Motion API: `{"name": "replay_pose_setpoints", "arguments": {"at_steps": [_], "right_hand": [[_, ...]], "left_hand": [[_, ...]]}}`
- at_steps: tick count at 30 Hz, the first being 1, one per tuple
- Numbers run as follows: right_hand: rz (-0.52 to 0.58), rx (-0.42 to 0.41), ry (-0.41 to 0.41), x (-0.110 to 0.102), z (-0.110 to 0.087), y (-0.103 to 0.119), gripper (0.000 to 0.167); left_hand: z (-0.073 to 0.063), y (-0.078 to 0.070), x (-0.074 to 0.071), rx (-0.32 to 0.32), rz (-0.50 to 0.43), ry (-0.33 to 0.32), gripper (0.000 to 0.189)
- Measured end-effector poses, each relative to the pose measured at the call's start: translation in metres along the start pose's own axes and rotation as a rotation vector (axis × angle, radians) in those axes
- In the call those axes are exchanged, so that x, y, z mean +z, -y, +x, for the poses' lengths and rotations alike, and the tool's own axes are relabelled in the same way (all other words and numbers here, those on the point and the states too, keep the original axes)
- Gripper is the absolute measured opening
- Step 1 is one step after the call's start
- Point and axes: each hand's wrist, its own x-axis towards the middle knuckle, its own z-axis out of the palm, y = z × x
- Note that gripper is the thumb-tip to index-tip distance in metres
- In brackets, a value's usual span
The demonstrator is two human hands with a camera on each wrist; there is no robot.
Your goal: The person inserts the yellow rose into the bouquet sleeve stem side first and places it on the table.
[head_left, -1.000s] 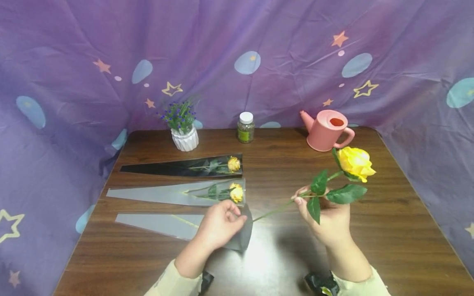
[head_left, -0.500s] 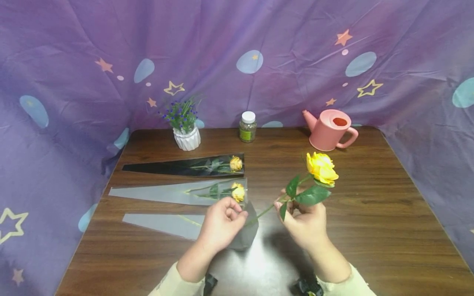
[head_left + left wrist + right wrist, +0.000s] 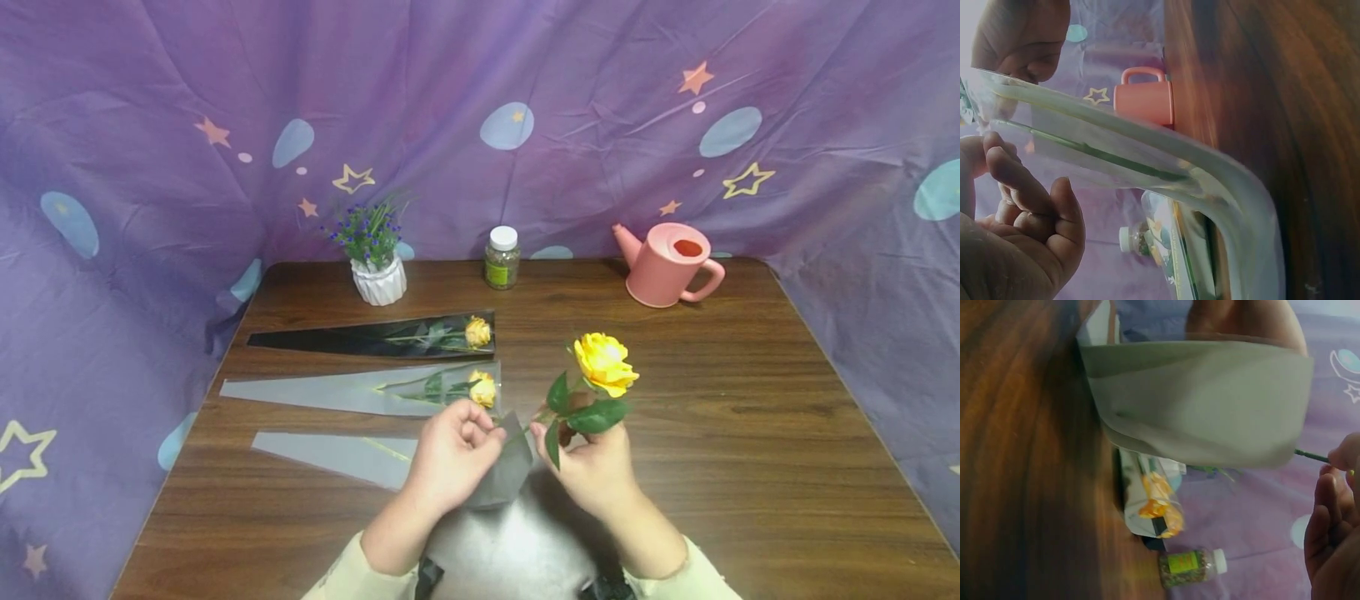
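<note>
A yellow rose (image 3: 606,364) with green leaves is held by its stem between the thumb and fingers of my right hand (image 3: 596,471). My left hand (image 3: 453,450) pinches the rim of a grey flower sleeve (image 3: 322,450), whose mouth is lifted off the table and faces the rose. In the left wrist view the lower stem (image 3: 1091,150) lies inside the clear side of this sleeve. The bloom and leaves are outside it. In the right wrist view the sleeve's grey back (image 3: 1210,400) hides part of the left hand (image 3: 1247,322).
Beyond the hands lie a grey sleeve (image 3: 300,395) and a black sleeve (image 3: 322,340), each with a yellow rose inside. Along the table's back edge stand a white pot of blue flowers (image 3: 378,281), a lidded jar (image 3: 501,262) and a pink watering can (image 3: 663,267).
My right hand has moved left with the rose, so the stem has slid further into the sleeve. The left hand stays almost in place at the sleeve's mouth.
</note>
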Motion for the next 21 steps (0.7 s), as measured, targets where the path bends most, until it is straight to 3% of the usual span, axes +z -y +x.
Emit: {"name": "replay_pose_setpoints", "arguments": {"at_steps": [7,13,17,21], "right_hand": [[-0.072,-0.006,-0.014,0.012,-0.007,-0.003,0.028],[-0.033,-0.039,-0.041,0.016,-0.010,-0.006,0.054],[-0.009,-0.004,0.033,0.009,-0.007,-0.002,0.058],[-0.042,0.040,0.135,0.002,-0.002,0.004,0.041]], "left_hand": [[0.001,-0.001,-0.001,0.026,-0.007,-0.018,0.012],[0.002,-0.002,0.000,0.024,-0.018,-0.020,0.011],[0.003,-0.002,-0.001,0.001,-0.014,-0.017,0.011],[0.004,-0.001,-0.001,-0.009,-0.007,-0.020,0.011]]}}
